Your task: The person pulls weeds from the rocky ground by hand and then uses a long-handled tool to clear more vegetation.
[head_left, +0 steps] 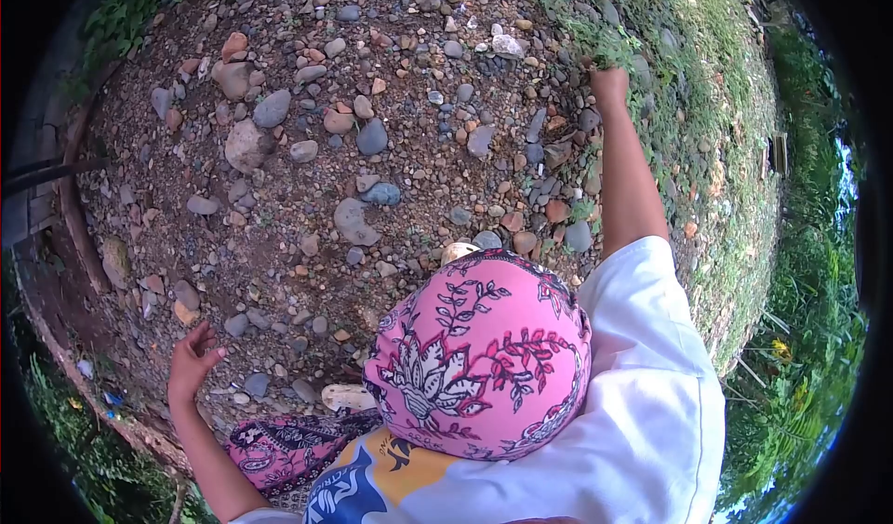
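Observation:
At the edge of the green patch, my right hand [610,87] is closed around the base of a small leafy weed [611,52]. Its fingertips are partly hidden by the fist and leaves. My left hand [193,361] hangs over the stony ground at the lower left, fingers loosely curled and apart, holding nothing. An orange-brown stone [186,313] and a grey stone lie just past its fingertips. Pink flowered cloth [479,357] covers my bent knee, close to the camera.
Pebbles and larger stones, such as a pale round one [247,145], cover the brown soil [307,212]. Low grass [712,87] spreads along the right. A wooden pole [76,217] lies at the left edge. Tall greenery [809,291] stands at far right.

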`<state>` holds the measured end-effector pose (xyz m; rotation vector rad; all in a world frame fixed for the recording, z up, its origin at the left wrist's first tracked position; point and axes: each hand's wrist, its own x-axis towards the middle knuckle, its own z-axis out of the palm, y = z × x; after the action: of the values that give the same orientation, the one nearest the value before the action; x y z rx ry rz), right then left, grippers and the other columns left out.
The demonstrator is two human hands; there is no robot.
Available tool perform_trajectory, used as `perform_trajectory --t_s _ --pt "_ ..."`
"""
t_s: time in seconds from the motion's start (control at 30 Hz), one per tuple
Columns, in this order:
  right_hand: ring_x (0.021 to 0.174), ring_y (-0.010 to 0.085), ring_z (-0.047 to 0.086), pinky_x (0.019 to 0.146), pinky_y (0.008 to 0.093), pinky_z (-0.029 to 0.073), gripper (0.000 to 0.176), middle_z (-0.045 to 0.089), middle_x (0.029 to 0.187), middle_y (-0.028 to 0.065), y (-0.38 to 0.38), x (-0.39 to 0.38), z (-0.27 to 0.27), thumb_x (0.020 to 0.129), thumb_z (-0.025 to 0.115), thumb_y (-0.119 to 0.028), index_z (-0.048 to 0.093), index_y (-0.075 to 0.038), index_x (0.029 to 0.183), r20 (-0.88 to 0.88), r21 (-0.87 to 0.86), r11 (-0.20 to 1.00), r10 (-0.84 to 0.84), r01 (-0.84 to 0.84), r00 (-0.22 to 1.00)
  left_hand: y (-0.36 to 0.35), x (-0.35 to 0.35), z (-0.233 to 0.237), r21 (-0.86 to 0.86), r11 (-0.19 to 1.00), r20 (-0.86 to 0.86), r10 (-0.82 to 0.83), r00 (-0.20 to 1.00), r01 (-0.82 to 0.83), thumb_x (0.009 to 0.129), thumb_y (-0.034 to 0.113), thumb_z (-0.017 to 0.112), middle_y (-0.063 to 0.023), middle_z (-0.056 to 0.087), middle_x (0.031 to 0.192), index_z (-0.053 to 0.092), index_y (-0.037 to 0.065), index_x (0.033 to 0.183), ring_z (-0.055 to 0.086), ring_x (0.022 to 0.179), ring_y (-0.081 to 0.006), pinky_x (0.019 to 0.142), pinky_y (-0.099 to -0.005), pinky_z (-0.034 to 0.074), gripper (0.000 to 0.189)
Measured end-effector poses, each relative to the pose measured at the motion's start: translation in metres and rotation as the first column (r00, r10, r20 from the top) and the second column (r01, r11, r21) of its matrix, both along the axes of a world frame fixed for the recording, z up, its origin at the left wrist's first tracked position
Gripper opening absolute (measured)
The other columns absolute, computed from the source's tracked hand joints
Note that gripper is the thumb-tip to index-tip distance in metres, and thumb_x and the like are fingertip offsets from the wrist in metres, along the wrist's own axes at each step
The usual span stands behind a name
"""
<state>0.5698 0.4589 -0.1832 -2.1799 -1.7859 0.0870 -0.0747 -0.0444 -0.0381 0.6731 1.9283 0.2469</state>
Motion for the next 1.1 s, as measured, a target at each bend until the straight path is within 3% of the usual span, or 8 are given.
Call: perform_trajectory --t_s 0.03,0.17,0.5,0.6,0.73,0.77,1.03,1.1 --pt "0.078 0.0347 0.061 0.072 0.0395 0.048 0.040 0.063 0.084 0.0205 0.000 -0.009 0.007 0.067 0.067 -0.034 0.063 -0.003 0.091 0.115 -0.170 0.985 -0.024 0.043 0.993 0.000 -0.001 -0.001 0.000 1.000 0.001 0.005 1.000 -0.005 0.063 0.003 0.070 -0.0179 0.053 0.115 0.039 -0.007 0.125 0.053 0.103 -0.0230 0.088 -0.0323 0.043 0.070" --pt "0.091 0.0327 0.058 0.081 0.0405 0.046 0.047 0.060 0.097 0.0205 -0.025 -0.059 0.037 0.067 0.067 -0.031 0.056 -0.007 0.106 0.109 -0.249 0.967 -0.026 0.052 0.994 0.000 -0.002 -0.003 -0.004 1.000 0.010 0.018 1.000 -0.018 0.063 0.003 0.070 -0.0181 0.053 0.115 0.038 -0.007 0.125 0.053 0.103 -0.0231 0.088 -0.0321 0.043 0.070" --pt "0.081 0.0366 0.060 0.071 0.0385 0.048 0.021 0.063 0.083 0.0210 -0.006 -0.027 -0.006 0.069 0.062 -0.016 0.065 -0.002 0.085 0.068 -0.102 0.985 -0.134 0.140 0.989 -0.004 -0.002 0.001 0.002 1.000 -0.005 -0.002 1.000 0.002 0.063 0.004 0.071 -0.0186 0.053 0.115 0.039 -0.007 0.124 0.053 0.105 -0.0238 0.089 -0.0322 0.042 0.070" --pt "0.080 0.0361 0.060 0.070 0.0390 0.048 0.021 0.062 0.085 0.0222 -0.015 -0.020 0.000 0.070 0.060 -0.014 0.064 -0.001 0.086 -0.246 -0.013 1.000 0.013 -0.017 0.969 0.000 0.000 0.003 -0.007 1.000 -0.003 0.020 1.000 -0.020 0.063 0.004 0.071 -0.0183 0.053 0.115 0.039 -0.007 0.124 0.053 0.104 -0.0234 0.089 -0.0323 0.042 0.070" --pt "0.086 0.0366 0.058 0.073 0.0409 0.046 0.028 0.061 0.091 0.0213 -0.012 -0.033 0.004 0.074 0.058 -0.025 0.062 -0.004 0.093 0.185 -0.246 0.908 0.389 -0.340 0.903 -0.001 -0.005 -0.006 0.006 1.000 0.012 0.029 1.000 -0.029 0.062 0.004 0.071 -0.0176 0.054 0.114 0.040 -0.007 0.124 0.054 0.103 -0.0228 0.088 -0.0320 0.043 0.071" --pt "0.088 0.0374 0.057 0.076 0.0414 0.046 0.029 0.060 0.092 0.0219 -0.010 -0.037 -0.009 0.072 0.059 -0.023 0.060 -0.002 0.092 0.012 -0.157 0.957 0.248 -0.243 0.969 -0.002 -0.006 -0.009 0.006 1.000 0.013 0.027 1.000 -0.027 0.062 0.004 0.071 -0.0174 0.054 0.113 0.040 -0.007 0.124 0.054 0.102 -0.0227 0.088 -0.0318 0.043 0.071" --pt "0.083 0.0333 0.060 0.074 0.0395 0.046 0.029 0.063 0.090 0.0175 -0.017 -0.037 -0.022 0.074 0.064 -0.023 0.060 -0.006 0.096 0.045 -0.136 0.969 0.212 -0.205 0.976 -0.001 -0.003 -0.004 0.039 0.999 0.000 -0.009 1.000 0.009 0.063 0.006 0.071 -0.0167 0.055 0.112 0.040 -0.007 0.123 0.055 0.100 -0.0218 0.087 -0.0315 0.044 0.070" --pt "0.078 0.0276 0.060 0.070 0.0368 0.047 0.030 0.063 0.088 0.0140 -0.044 -0.035 0.004 0.075 0.066 -0.023 0.060 -0.003 0.096 -0.323 -0.116 0.991 0.030 -0.072 0.946 -0.006 -0.004 -0.004 0.048 0.999 0.004 -0.014 1.000 0.014 0.063 0.007 0.071 -0.0168 0.055 0.111 0.040 -0.007 0.123 0.055 0.100 -0.0217 0.087 -0.0313 0.044 0.069"
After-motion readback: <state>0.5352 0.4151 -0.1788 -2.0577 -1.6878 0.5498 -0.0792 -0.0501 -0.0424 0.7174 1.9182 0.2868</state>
